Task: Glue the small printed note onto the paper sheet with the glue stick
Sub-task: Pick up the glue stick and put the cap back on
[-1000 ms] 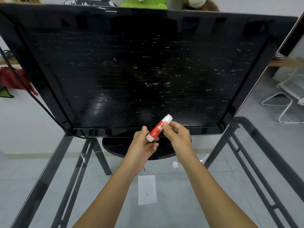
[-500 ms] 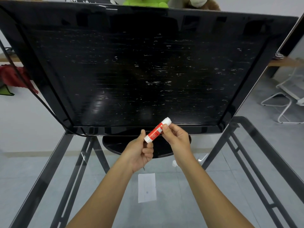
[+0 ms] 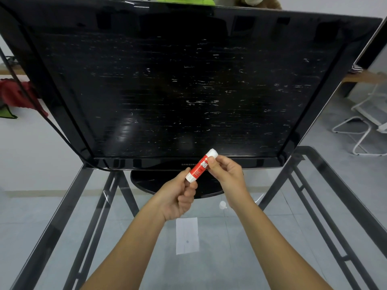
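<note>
A red and white glue stick is held tilted in the air just in front of the monitor's lower bezel. My right hand pinches its upper half between thumb and fingers. My left hand holds the stick's white lower end with its fingertips. A small white paper slip lies flat on the glass table below and between my forearms. A small white cap-like piece rests on the glass beside my right wrist.
A large black monitor on a round stand fills the far side of the table. The table's dark metal frame runs along both sides. A white chair frame stands on the floor at right.
The glue stick and both hands have stayed almost in place. My left hand has slid a little lower, so that its fingertips are at the stick's lower end.
</note>
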{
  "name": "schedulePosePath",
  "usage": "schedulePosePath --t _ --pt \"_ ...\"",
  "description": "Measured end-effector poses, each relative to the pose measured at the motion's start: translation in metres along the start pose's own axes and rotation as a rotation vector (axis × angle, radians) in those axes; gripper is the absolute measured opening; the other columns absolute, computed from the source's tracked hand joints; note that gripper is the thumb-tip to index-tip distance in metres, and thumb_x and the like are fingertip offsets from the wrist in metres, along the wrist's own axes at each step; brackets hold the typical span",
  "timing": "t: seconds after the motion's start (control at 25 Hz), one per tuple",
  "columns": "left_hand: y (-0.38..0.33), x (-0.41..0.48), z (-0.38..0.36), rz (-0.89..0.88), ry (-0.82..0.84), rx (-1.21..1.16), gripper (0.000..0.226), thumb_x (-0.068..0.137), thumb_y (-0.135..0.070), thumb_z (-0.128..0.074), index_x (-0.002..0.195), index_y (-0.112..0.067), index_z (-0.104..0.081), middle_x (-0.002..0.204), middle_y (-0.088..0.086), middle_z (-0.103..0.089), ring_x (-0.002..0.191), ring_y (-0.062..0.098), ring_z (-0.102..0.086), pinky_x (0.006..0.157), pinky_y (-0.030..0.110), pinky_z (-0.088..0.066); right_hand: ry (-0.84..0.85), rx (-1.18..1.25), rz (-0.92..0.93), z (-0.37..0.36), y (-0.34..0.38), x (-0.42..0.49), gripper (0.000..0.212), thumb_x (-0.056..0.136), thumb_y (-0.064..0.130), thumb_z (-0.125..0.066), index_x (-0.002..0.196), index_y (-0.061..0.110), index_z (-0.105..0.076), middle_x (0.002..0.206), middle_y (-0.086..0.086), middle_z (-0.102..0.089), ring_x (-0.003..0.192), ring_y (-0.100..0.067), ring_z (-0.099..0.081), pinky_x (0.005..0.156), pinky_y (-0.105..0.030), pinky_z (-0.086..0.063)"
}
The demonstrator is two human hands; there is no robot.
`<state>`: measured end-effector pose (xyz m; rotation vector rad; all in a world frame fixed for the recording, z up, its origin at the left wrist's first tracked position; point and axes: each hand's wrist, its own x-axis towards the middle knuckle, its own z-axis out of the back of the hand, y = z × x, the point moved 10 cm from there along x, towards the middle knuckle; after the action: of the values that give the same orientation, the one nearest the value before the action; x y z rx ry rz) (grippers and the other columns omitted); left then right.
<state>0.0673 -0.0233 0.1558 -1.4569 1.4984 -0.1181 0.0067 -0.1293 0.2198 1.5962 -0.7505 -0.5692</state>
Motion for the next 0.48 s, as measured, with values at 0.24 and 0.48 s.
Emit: schedulePosePath --t 0.24,0.48 --pt "-0.040 -0.016 0.003 -0.664 -0.091 0.158 0.036 0.076 -0.040 -0.063 0.101 -0.013 -0.063 0.075 0.002 -0.067 0.072 0.014 -0.065 0.067 0.021 -0.053 -0.077 -0.035 0.022 0.005 0.002 0.004 0.017 0.082 0.034 -0.064 0.095 0.024 -0.069 0.093 -0.004 -0.071 0.094 -0.015 -0.066 0.083 -0.024 -0.053" --pt "-0.012 -0.003 0.008 -0.175 -0.102 -0.009 0.049 0.088 -0.053 -0.049 0.060 -0.013 -0.058 0.043 -0.004 -0.044 0.033 0.006 -0.038 0.033 0.016 -0.033 -0.057 -0.017 0.016 0.000 -0.001 0.002 0.015 0.084 0.029 -0.063 0.097 0.024 -0.068 0.092 0.000 -0.071 0.091 -0.008 -0.067 0.076 -0.017 -0.052"
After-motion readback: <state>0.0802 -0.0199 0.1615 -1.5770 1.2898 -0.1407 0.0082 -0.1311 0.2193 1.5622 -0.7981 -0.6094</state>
